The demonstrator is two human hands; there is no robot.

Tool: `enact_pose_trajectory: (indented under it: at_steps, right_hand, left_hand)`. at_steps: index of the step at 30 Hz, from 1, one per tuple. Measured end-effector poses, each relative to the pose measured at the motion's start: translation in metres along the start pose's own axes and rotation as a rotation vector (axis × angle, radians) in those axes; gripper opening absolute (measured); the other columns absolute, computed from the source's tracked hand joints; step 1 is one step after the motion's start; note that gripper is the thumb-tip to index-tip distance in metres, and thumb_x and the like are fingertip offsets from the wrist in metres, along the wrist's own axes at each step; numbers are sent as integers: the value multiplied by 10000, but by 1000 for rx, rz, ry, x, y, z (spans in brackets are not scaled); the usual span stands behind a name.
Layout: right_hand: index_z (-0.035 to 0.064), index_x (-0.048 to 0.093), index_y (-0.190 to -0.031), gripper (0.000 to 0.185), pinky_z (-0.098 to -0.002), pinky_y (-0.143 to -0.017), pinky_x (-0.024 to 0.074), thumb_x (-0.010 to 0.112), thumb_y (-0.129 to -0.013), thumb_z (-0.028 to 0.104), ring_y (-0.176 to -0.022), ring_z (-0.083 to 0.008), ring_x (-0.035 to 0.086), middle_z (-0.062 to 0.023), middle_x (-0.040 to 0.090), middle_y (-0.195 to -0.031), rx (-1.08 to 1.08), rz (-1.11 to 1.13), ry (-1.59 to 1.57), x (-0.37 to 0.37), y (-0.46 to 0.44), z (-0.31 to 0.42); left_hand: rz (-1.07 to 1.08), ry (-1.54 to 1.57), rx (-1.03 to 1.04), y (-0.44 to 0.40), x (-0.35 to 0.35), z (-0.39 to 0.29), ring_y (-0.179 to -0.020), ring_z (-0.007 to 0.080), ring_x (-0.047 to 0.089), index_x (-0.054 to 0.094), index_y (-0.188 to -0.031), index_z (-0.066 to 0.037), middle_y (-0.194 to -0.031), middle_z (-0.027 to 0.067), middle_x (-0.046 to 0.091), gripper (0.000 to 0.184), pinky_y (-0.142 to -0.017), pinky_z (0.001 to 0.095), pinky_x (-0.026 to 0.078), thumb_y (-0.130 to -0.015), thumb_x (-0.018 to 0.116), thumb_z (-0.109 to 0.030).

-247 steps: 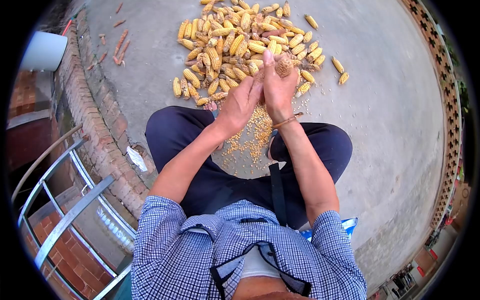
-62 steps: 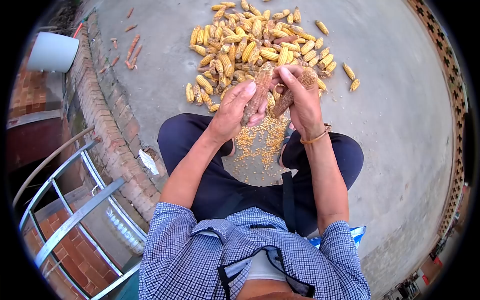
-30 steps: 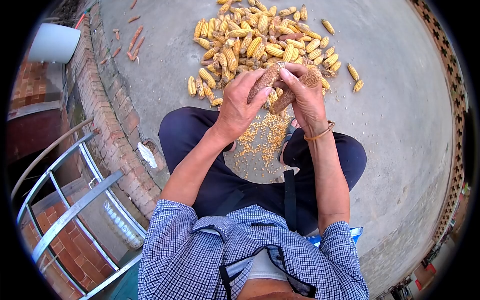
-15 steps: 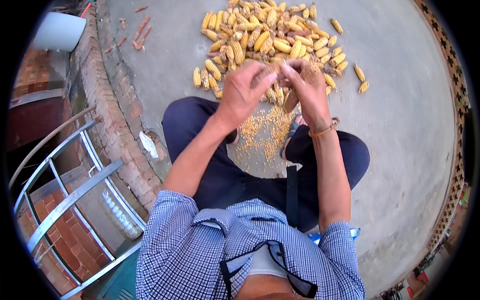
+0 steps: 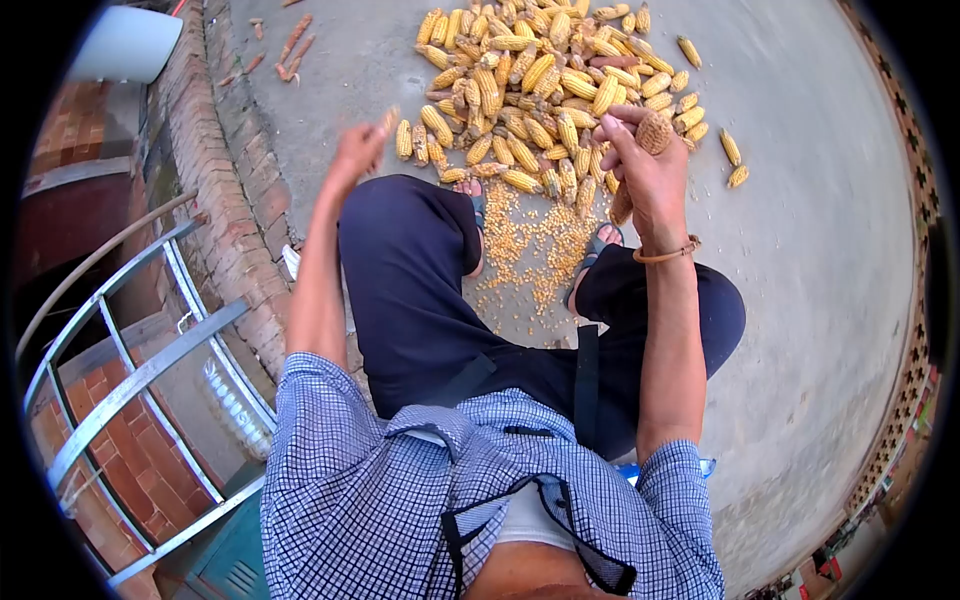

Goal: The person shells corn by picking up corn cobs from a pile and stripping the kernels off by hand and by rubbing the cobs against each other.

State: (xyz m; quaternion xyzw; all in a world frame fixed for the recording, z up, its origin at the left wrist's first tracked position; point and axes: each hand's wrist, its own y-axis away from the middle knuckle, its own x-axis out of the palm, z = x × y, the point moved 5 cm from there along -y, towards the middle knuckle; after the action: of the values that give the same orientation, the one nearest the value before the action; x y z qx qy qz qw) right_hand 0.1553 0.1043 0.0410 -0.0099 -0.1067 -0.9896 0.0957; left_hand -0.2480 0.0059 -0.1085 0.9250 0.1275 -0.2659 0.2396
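Observation:
My right hand (image 5: pixel 648 170) is closed round a bare brown corncob (image 5: pixel 655 133), whose lower end shows below the palm, at the right front edge of the corn pile (image 5: pixel 540 80). Out to the left, above my knee, my left hand (image 5: pixel 360 150) is blurred by motion. Something small and pale shows at its fingertips, too smeared to make out. Loose yellow kernels (image 5: pixel 540 250) lie on the concrete between my sandalled feet.
Several bare cobs (image 5: pixel 293 50) lie on the ground at the upper left. A low brick edge (image 5: pixel 225 190), a metal frame (image 5: pixel 150 370) and a pale bucket (image 5: pixel 128 43) stand along the left. Two ears (image 5: pixel 730 148) lie right of the pile.
My left hand has left my right hand and swung out to the left; the cob it held before is no longer clearly visible. My right hand keeps its cob.

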Motion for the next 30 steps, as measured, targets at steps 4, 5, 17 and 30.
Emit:
enact_pose_trajectory:
  at_steps: [4, 5, 17, 30]
  right_hand:
    - [-3, 643, -1070, 236, -169, -495, 399, 683, -906, 162, -583, -35, 561, -48, 697, -829, 6, 13, 62, 3, 0, -7]
    - [-6, 640, -1074, 241, -168, -495, 400, 683, -906, 162, -584, -34, 561, -49, 697, -832, 14, 18, 66, 4, 0, -9]
    - [-18, 620, -1088, 239, -170, -508, 400, 654, -928, 156, -596, -34, 553, -61, 685, -841, 51, 77, 166, 10, 0, -21]
    - [-13, 622, -1078, 207, -182, -499, 408, 651, -929, 127, -585, -55, 562, -65, 684, -830, 39, 0, 172, 13, 0, -20]
  left_hand:
    - [-14, -189, -150, 22, 73, 153, -717, 160, 601, 610, -1026, -54, -790, 40, 588, 321, -619, 354, 504, -973, 554, -366]
    - [-4, -214, -196, 36, 95, 177, -732, 164, 602, 605, -1037, -56, -807, 41, 588, 320, -630, 357, 506, -971, 558, -366]
    - [138, 728, -436, 47, 124, 214, -918, 214, 607, 549, -1172, -79, -1008, 49, 593, 369, -762, 393, 528, -943, 607, -363]
    - [-327, 421, 94, -40, -54, 47, -906, 203, 659, 350, -1453, -5, -1082, 127, 630, 569, -732, 341, 579, -962, 555, -207]
